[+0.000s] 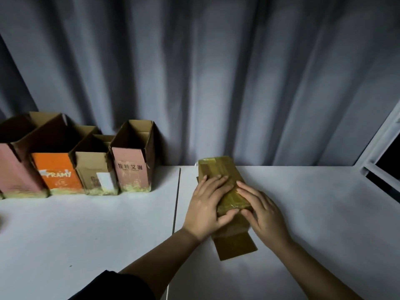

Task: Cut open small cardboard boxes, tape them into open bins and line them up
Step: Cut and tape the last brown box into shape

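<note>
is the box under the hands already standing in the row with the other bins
No, the taped box lies on its side on the white table under both hands, well apart from the row of open bins standing at the left.

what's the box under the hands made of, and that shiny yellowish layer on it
Box: brown cardboard, matte, judging by the plain flap sticking out toward the person. The yellowish layer: probably clear plastic packing tape, glossy, with lengthwise strips. Both the left hand and right hand press on it.

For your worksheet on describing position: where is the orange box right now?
In the head view, the orange box stands at the left on the white table, second in the row against the curtain, between two neighbouring bins.
</note>
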